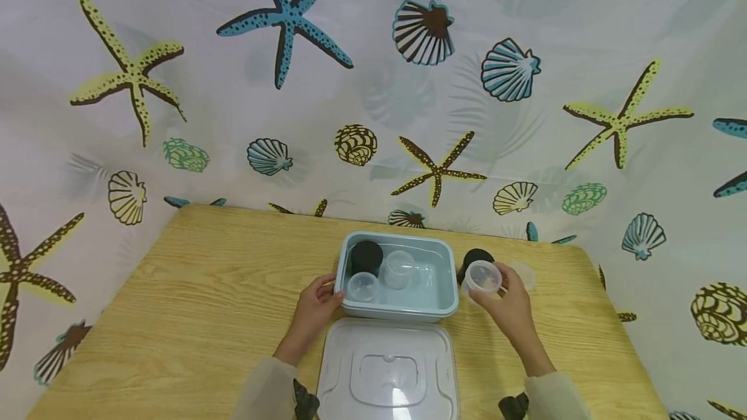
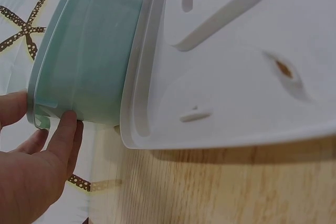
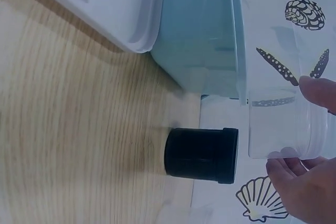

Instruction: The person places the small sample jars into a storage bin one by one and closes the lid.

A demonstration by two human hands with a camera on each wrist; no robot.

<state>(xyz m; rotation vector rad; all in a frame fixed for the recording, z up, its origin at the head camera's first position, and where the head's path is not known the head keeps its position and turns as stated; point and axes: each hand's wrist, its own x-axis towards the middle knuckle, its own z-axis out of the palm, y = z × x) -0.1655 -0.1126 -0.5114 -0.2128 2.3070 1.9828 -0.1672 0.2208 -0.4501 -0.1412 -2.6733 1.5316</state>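
Observation:
A light blue plastic box [image 1: 388, 312] stands near the back of the table, and my left hand [image 1: 315, 308] grips its rim at the near left corner. In the left wrist view the thumb lies on the rim and fingertips touch the wall below. Inside the box's left half are a black jar [image 1: 366, 256] and two clear jars, one in front [image 1: 362, 288] and one in the middle [image 1: 399, 271]. My right hand [image 1: 513, 303] holds another clear jar [image 3: 273, 129] by its sides, raised above the table just right of the box.
On the table right of the box stands a black lidded jar [image 3: 200, 155], partly behind the held jar in the head view. A clear round piece [image 1: 524, 275] is beyond the right hand. The box's whitish lid [image 1: 388, 374] lies in front. A patterned curtain [image 1: 362, 83] hangs behind.

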